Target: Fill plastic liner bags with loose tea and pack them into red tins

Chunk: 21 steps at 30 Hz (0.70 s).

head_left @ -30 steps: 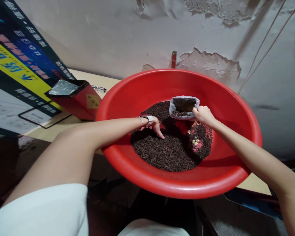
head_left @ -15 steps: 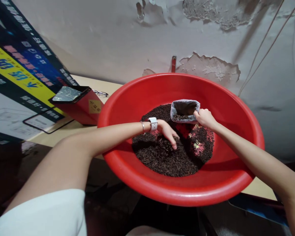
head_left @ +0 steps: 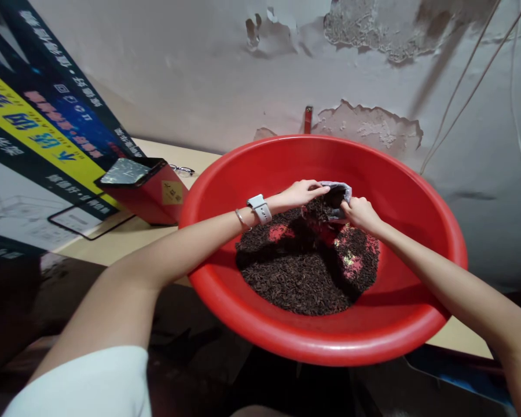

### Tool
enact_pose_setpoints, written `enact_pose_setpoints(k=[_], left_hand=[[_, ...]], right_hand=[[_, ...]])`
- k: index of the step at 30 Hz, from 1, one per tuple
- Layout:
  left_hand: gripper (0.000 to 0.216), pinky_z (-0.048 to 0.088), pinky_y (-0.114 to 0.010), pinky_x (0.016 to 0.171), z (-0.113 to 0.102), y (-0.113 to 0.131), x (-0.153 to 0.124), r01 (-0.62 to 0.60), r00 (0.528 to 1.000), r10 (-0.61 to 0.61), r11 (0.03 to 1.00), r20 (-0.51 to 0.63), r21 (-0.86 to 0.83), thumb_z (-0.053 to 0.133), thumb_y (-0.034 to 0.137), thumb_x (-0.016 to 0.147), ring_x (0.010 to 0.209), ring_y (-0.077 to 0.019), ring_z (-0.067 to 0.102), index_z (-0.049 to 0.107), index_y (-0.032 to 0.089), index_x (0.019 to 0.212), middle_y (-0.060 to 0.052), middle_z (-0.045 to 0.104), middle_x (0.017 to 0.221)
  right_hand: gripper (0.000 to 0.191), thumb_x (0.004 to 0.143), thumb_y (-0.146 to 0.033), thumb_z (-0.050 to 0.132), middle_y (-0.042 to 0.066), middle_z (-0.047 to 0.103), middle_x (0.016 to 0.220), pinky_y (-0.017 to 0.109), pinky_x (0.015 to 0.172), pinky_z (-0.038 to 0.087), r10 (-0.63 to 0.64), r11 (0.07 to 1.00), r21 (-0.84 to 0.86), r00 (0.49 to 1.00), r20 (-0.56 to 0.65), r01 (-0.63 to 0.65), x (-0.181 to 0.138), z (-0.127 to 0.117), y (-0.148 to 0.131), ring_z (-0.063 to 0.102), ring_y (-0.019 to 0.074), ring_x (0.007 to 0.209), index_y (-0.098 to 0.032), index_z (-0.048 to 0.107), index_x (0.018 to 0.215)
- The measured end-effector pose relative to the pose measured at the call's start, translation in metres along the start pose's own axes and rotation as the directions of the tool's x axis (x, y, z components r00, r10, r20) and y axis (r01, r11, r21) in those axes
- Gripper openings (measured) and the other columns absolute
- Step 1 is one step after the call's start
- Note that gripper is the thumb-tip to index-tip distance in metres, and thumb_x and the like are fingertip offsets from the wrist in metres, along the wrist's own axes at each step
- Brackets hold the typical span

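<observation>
Plastic bag (head_left: 346, 191) within the red basin (head_left: 321, 343), apparently only part-filled, rim pinched by the right hand (head_left: 361, 215), left hand (head_left: 301, 193) half open at its mouth above dark tea leaves (head_left: 316, 212), a broad heap (head_left: 303, 284) loose below.

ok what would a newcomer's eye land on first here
Probably the wide red plastic basin at centre, holding loose dark-brown shreds. Inside it, the left hand and right hand meet at a whitish plastic liner. At left sits a red box with a square gold label.
</observation>
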<state>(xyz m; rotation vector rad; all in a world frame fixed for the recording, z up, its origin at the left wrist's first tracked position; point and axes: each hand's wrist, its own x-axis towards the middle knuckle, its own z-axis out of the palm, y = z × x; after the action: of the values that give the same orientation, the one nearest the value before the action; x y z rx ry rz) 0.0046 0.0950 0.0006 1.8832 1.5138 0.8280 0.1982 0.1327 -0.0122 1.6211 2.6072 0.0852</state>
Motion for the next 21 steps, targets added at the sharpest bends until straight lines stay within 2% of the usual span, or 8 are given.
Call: enact_pose_setpoints(k=[3,6,9,11,14,16,18,21], left_hand=[[0.048,0.050,-0.033,0.083,-0.016,-0.018,0.013,0.130,0.981,-0.086,0.955,-0.172,0.265,0.040,0.047,0.096,0.086,-0.0228,0.069,0.073,0.012,0.102,-0.013,0.074,0.100],[0.045,0.050,-0.038,0.091,-0.023,-0.048,0.021,0.325,0.942,-0.224,0.790,-0.248,0.519,0.037,0.037,0.096,0.108,-0.0310,0.066,0.070,0.012,0.114,-0.019,0.070,0.117],[0.052,0.048,-0.043,0.099,-0.005,-0.079,0.014,0.390,0.890,-0.447,0.649,-0.087,0.653,0.047,0.036,0.092,0.124,-0.0371,0.058,0.056,0.006,0.134,-0.026,0.058,0.136],[0.062,0.043,-0.044,0.106,0.019,-0.094,0.003,0.340,0.869,-0.492,0.669,0.050,0.661,0.058,0.042,0.087,0.132,-0.0380,0.052,0.052,0.010,0.140,-0.024,0.051,0.145],[0.075,0.027,-0.049,0.118,0.057,-0.103,-0.016,0.137,0.870,-0.382,0.796,0.313,0.590,0.061,0.054,0.083,0.149,-0.0357,0.027,0.042,0.023,0.149,-0.013,0.033,0.160],[0.080,0.019,-0.048,0.122,0.074,-0.102,-0.026,0.009,0.845,-0.242,0.898,0.476,0.440,0.053,0.060,0.086,0.153,-0.0311,0.016,0.033,0.022,0.153,-0.010,0.023,0.164],[0.087,0.020,-0.041,0.123,0.082,-0.096,-0.032,-0.008,0.813,-0.146,0.965,0.564,0.262,0.050,0.065,0.085,0.152,-0.0272,0.022,0.028,0.018,0.155,-0.010,0.024,0.164],[0.097,0.027,-0.036,0.120,0.085,-0.083,-0.038,0.032,0.746,-0.108,0.991,0.657,0.127,0.060,0.071,0.074,0.147,-0.0269,0.032,0.032,0.021,0.152,-0.009,0.032,0.162]], right_hand=[[0.049,0.101,-0.028,0.026,0.020,0.072,0.107,0.029,0.081,0.045,0.024,0.999,0.040,1.000,-0.011,-0.024,0.004,0.004,0.004,0.067,0.0287,0.100,-0.009,0.070,0.110],[0.048,0.100,-0.027,0.028,0.020,0.071,0.109,0.031,0.085,0.045,0.018,0.999,0.026,0.999,-0.030,-0.018,0.007,0.007,0.008,0.066,0.0314,0.105,-0.009,0.070,0.111],[0.049,0.100,-0.027,0.026,0.022,0.070,0.111,0.033,0.086,0.045,0.060,0.997,0.044,0.998,-0.026,-0.058,0.008,0.007,0.009,0.065,0.0330,0.107,-0.008,0.070,0.111],[0.050,0.099,-0.027,0.026,0.022,0.070,0.112,0.033,0.086,0.046,0.072,0.996,0.061,0.997,-0.019,-0.070,0.009,0.007,0.010,0.065,0.0335,0.108,-0.007,0.070,0.111],[0.051,0.099,-0.028,0.026,0.023,0.070,0.112,0.033,0.085,0.046,0.093,0.993,0.073,0.996,-0.019,-0.091,0.011,0.007,0.011,0.065,0.0331,0.107,-0.006,0.070,0.110],[0.051,0.099,-0.027,0.026,0.022,0.070,0.113,0.033,0.086,0.046,0.078,0.995,0.059,0.997,-0.027,-0.076,0.012,0.007,0.012,0.065,0.0329,0.108,-0.007,0.070,0.111],[0.050,0.100,-0.026,0.025,0.021,0.071,0.112,0.033,0.087,0.046,0.046,0.998,0.042,0.998,-0.035,-0.045,0.012,0.008,0.011,0.065,0.0331,0.109,-0.008,0.071,0.110],[0.049,0.100,-0.025,0.026,0.020,0.071,0.110,0.034,0.087,0.046,0.011,1.000,0.022,0.999,-0.047,-0.010,0.012,0.010,0.011,0.065,0.0329,0.108,-0.008,0.071,0.111]])
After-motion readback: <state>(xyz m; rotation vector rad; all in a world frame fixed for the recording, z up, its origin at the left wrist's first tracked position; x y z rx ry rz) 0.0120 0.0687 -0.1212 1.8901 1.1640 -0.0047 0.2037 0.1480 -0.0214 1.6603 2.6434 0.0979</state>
